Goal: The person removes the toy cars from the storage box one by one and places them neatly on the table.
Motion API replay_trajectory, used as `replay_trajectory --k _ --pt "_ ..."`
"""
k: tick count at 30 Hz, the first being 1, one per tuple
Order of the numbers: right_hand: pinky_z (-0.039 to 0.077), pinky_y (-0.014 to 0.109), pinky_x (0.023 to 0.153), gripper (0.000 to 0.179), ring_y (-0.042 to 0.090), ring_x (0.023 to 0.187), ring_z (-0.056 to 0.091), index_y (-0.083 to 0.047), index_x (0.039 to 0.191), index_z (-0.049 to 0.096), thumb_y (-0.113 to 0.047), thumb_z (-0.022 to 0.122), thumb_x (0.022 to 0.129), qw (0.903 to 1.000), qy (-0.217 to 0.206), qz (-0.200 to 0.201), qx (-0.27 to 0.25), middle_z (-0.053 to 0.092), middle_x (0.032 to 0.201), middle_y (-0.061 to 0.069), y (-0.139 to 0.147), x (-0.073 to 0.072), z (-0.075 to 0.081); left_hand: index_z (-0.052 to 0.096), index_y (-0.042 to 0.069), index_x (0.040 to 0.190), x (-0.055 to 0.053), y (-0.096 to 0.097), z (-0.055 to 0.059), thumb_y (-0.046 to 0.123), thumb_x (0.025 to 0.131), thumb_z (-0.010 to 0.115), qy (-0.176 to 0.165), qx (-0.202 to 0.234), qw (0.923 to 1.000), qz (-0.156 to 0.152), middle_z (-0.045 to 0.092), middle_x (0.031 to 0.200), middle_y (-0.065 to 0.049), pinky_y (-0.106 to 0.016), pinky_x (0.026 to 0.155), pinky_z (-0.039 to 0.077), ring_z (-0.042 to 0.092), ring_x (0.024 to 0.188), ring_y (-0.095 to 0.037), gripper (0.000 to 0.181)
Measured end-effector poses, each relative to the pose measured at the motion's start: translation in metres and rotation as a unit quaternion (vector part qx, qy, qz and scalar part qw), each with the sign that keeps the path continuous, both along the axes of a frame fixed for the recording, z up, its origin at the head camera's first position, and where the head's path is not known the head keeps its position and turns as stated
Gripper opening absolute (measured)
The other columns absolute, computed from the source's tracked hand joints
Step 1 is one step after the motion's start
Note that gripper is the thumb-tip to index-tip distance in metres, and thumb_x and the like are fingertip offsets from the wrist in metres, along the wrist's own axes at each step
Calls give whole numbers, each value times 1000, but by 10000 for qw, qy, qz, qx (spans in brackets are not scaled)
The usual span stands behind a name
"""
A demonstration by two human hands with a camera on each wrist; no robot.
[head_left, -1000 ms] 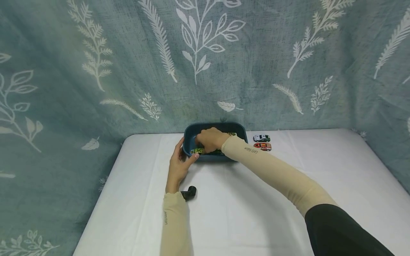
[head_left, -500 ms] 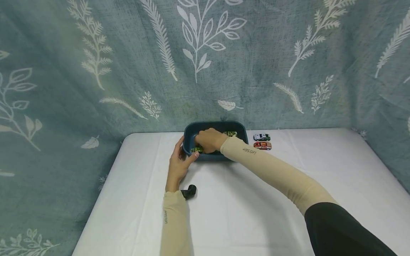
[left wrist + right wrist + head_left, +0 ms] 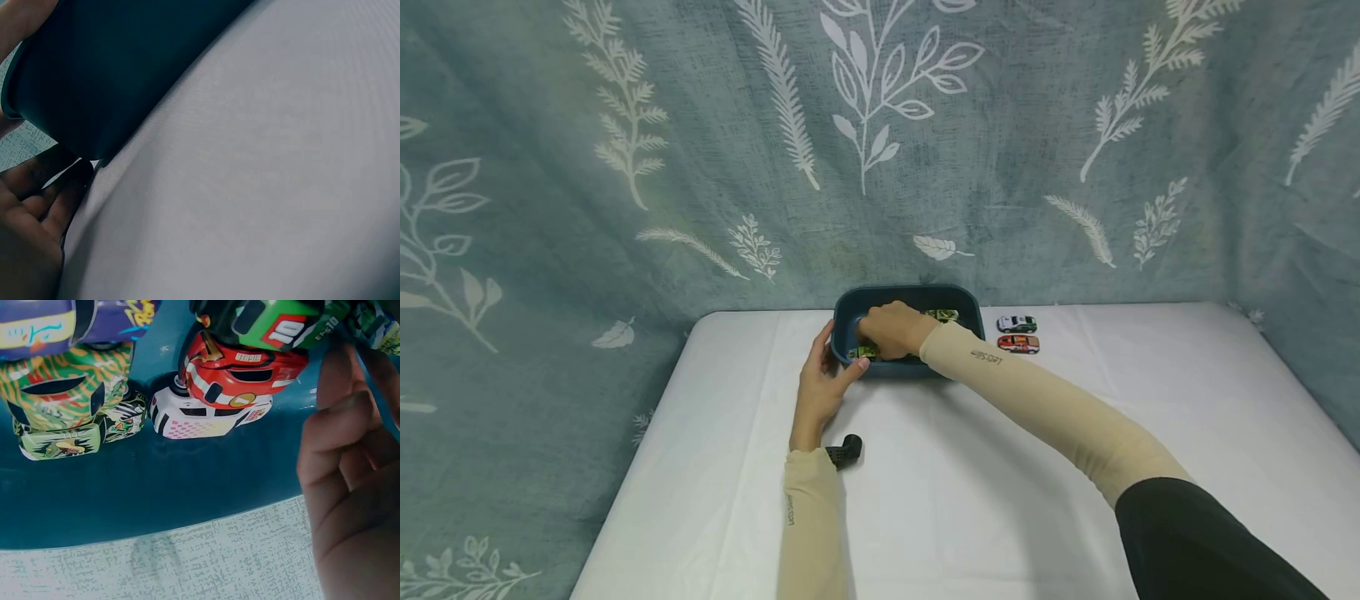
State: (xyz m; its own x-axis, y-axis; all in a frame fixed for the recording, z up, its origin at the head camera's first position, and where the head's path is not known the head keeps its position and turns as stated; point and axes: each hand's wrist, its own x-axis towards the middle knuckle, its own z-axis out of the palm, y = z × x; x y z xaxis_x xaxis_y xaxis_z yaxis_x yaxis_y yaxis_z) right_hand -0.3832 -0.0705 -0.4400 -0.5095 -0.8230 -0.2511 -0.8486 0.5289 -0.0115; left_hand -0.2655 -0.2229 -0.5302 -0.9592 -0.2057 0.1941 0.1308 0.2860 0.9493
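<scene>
A dark blue plastic bin (image 3: 917, 368) of toy cars stands at the table's back edge. My left hand (image 3: 817, 392) holds its near left corner, thumb over the front rim and fingers along the left side. My right hand (image 3: 895, 329) reaches down inside with bent fingers. In the right wrist view its fingertips are right at a green patterned toy car (image 3: 378, 328); whether they pinch it I cannot tell. Beside them lie a green car (image 3: 275, 322) marked 10, a red car (image 3: 244, 372), a white car (image 3: 200, 415) and an orange-green striped car (image 3: 69, 390).
Right of the bin, a white-green toy car (image 3: 1017, 324) and a red-orange one (image 3: 1018, 343) lie side by side on the white tablecloth (image 3: 940, 500). A leaf-patterned curtain (image 3: 1000, 208) hangs behind the table. A black wrist device (image 3: 846, 451) shows beside my left wrist.
Both hands stay at the bin. My right hand has barely shifted inside it, and the green car under its fingers shows slightly less. The two cars outside have not moved.
</scene>
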Motion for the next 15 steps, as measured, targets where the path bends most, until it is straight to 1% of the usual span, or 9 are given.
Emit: replay_trajectory --k 5,9,15 --pt "62 38 82 17 22 90 73 -17 117 79 -14 74 100 9999 -74 68 -78 77 103 4 4 2 0 38 36 165 1 4 0 37 92 84 -51 -7 10000 -43 57 156 -14 -54 123 41 55 144 -32 87" --pt "63 39 86 22 22 95 75 -16 121 79 -18 77 99 9994 -63 221 -252 78 109 5 6 1 3 38 34 165 3 5 1 35 93 84 -75 -28 10000 -36 58 156 -14 -54 121 41 55 143 -33 86" --pt "62 40 94 41 20 108 74 -15 133 74 -28 83 95 9978 -92 156 -639 77 123 2 14 -2 20 38 33 165 2 2 2 35 92 85 -115 -31 9999 32 58 155 -16 -55 121 42 55 142 -34 88"
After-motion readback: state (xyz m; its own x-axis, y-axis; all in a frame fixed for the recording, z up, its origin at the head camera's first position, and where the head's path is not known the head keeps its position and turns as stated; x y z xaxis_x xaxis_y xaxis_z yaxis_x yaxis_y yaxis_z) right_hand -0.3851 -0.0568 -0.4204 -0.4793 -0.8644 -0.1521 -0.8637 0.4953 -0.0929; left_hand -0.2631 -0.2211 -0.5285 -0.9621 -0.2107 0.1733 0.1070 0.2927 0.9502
